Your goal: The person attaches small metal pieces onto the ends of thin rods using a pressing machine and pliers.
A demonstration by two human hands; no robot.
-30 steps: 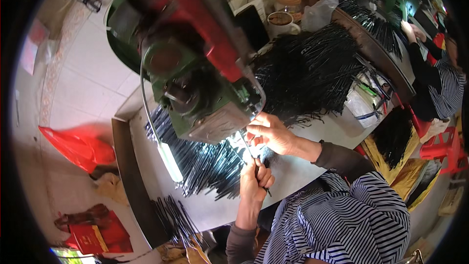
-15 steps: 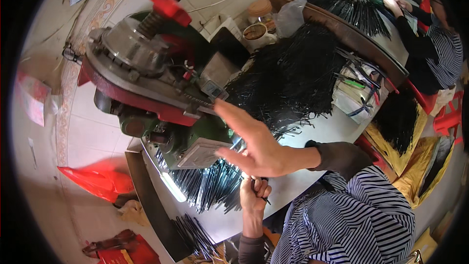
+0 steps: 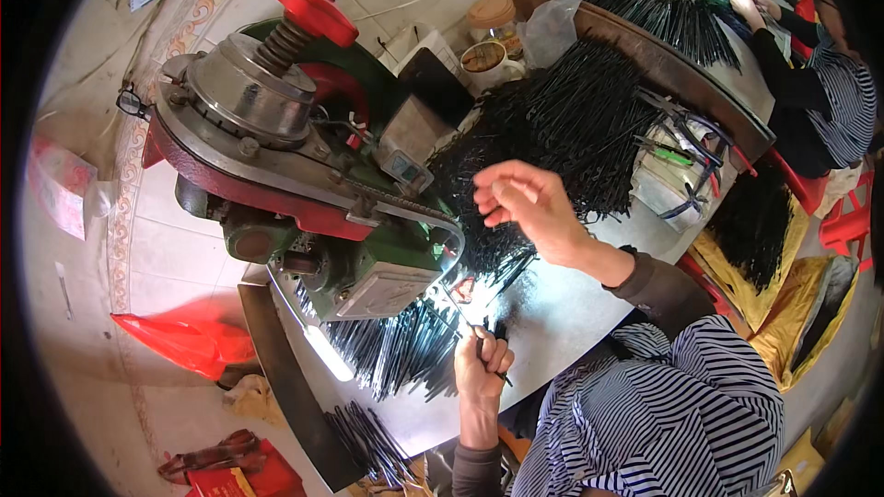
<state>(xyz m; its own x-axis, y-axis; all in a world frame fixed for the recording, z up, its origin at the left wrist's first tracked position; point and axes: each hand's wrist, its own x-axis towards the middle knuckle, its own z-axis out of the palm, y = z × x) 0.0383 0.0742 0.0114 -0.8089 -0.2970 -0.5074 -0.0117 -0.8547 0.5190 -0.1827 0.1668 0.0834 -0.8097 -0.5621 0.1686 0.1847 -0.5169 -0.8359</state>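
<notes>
My left hand (image 3: pixel 481 366) is closed on a thin dark rod (image 3: pixel 505 378), whose end sticks out beside the fingers. It is just below the lit working spot (image 3: pixel 463 292) of a green and red belt-driven machine (image 3: pixel 378 281). My right hand (image 3: pixel 543 212) is raised over the near edge of a large heap of thin black rods (image 3: pixel 575 115). Its fingers are loosely bent and apart, and nothing shows in them. More dark shiny rods (image 3: pixel 391 354) lie fanned out under the machine, left of my left hand.
A spring with a red knob (image 3: pixel 311 11) tops the machine. Pliers (image 3: pixel 686 124) lie on a box right of the heap. A cup (image 3: pixel 485 63) and a jar (image 3: pixel 493 17) stand behind. Several rods (image 3: pixel 368 442) lie at the table's near left. Another person (image 3: pixel 815 83) works at far right.
My right hand has moved from in front of the machine up and right to the heap, uncovering the bright working spot. My left hand stays almost in place, still gripping the rod.
</notes>
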